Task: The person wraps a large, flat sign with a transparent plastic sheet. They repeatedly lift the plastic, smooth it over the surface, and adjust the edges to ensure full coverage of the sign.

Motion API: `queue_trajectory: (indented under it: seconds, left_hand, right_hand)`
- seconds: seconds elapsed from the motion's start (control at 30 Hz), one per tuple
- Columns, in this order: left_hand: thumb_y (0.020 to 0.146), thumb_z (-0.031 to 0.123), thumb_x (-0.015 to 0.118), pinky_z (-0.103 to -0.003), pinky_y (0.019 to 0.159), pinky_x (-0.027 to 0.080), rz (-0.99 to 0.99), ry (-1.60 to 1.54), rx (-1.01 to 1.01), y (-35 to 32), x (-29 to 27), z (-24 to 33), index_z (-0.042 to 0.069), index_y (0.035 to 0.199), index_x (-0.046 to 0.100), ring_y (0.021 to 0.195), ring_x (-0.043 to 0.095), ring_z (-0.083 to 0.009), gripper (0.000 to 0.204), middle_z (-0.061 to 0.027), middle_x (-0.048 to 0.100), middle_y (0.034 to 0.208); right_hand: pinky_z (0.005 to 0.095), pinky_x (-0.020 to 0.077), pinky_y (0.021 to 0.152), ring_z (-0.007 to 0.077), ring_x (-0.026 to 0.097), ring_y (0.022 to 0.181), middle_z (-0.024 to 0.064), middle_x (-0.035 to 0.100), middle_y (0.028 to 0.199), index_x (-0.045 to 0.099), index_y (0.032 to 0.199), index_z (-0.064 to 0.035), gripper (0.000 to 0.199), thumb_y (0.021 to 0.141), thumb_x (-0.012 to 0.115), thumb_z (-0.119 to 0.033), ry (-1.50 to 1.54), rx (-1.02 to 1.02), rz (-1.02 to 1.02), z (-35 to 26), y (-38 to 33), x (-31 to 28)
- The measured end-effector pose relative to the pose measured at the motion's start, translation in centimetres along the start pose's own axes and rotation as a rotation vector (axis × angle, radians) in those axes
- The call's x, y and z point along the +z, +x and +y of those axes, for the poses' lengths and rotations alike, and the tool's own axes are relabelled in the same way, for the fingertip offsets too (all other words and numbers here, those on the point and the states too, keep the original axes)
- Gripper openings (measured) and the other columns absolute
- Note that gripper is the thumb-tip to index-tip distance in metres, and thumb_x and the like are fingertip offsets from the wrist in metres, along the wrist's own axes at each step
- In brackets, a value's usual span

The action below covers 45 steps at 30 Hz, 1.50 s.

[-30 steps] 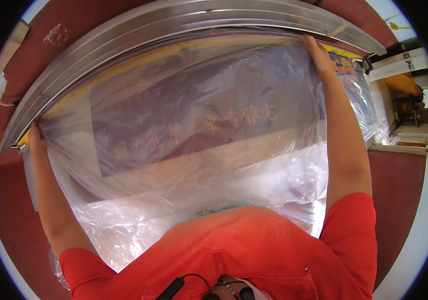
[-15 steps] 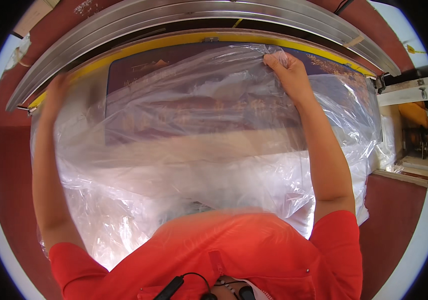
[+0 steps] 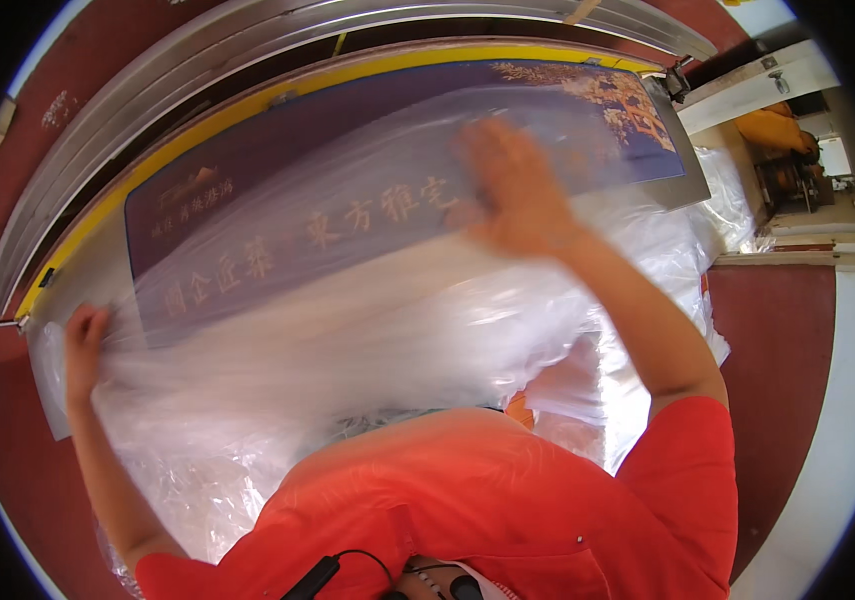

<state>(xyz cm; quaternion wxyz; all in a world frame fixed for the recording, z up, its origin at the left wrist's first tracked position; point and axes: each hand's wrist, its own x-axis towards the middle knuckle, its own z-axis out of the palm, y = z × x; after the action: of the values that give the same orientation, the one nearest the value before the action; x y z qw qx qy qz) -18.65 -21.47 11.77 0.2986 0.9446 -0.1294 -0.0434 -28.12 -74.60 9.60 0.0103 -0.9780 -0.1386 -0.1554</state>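
Note:
A large clear plastic sheet (image 3: 348, 345) lies loosely in folds over the near and middle part of a dark blue printed panel (image 3: 298, 155). The panel has pale lettering and a golden tree pattern at its far right corner. At the sheet's left side, my left hand (image 3: 86, 335) is closed with its fingers curled, seemingly pinching the plastic. Over the middle right of the panel, my right hand (image 3: 523, 190) is blurred by motion, with its fingers stretched out and the thumb apart. Whether its palm touches the sheet cannot be made out.
A yellow strip (image 3: 188, 115) runs along the panel's far edge, with long silver metal rails (image 3: 278, 40) behind it. At the right stands a white frame (image 3: 763, 85) beside machine parts (image 3: 793, 180). Red-brown floor (image 3: 773, 360) shows at the right.
The plastic has come down toward me, baring the panel's far part. My right hand let go of the sheet's far edge and moved left and nearer. My left hand also came nearer. The view turned.

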Motion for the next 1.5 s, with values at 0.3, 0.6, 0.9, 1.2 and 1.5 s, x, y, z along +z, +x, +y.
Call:
queue_trajectory:
  seconds: [0.3,0.6,0.9,1.2,1.5]
  left_hand:
    - [0.08,0.016,0.053,-0.02,0.046,0.022,0.341,0.12,-0.176,-7.7,-3.0,-9.9,0.006,0.061,0.036,0.053,0.023,-0.0053,0.027,0.0047,0.025,0.056]
    - [0.079,0.017,0.056,-0.019,0.046,0.02,0.407,0.127,-0.182,-8.7,-3.3,-12.5,0.006,0.062,0.034,0.053,0.021,-0.0057,0.03,0.0042,0.023,0.057]
    - [0.077,0.012,0.055,-0.02,0.049,0.02,0.268,-0.016,-0.225,-10.2,-5.1,-13.8,0.007,0.062,0.032,0.055,0.022,-0.0048,0.028,0.0051,0.024,0.06]
    - [0.077,0.012,0.055,-0.02,0.074,0.032,0.458,-0.552,-0.293,-17.9,-9.3,-12.6,0.003,0.089,0.055,0.08,0.042,-0.0072,0.015,0.0012,0.048,0.086]
    - [0.084,0.02,0.046,-0.02,0.064,0.036,0.738,-0.983,-0.327,-8.8,-7.1,-4.4,0.006,0.092,0.052,0.073,0.043,-0.0056,0.017,0.0032,0.046,0.08]
  right_hand:
    - [0.0428,0.0125,0.097,0.0269,0.018,0.122,0.0125,0.023,0.13,0.024,0.125,-0.0037,0.065,0.078,0.043,-0.044,-0.036,0.235,-0.077,-1.9,-0.5,-1.1]
    - [0.0423,0.0109,0.098,0.0263,0.017,0.122,0.015,0.025,0.129,0.027,0.122,0.0015,0.071,0.076,0.04,-0.051,-0.076,0.315,-0.234,-5.5,0.2,-2.8]
    - [0.0392,0.018,0.096,0.0254,0.024,0.12,0.0138,0.028,0.128,0.031,0.121,-0.0012,0.064,0.078,0.039,-0.048,-0.139,0.202,-0.02,-1.0,3.3,1.9]
    - [0.0374,0.0427,0.072,0.0277,0.051,0.091,0.0095,0.054,0.095,0.056,0.091,-0.0088,0.029,0.074,0.052,-0.032,-0.016,0.663,0.032,4.6,7.4,2.3]
    - [0.0327,0.0441,0.056,0.025,0.055,0.065,0.0111,0.054,0.07,0.051,0.081,-0.0021,0.023,0.079,0.049,-0.025,0.626,0.702,0.292,3.4,8.4,3.5]
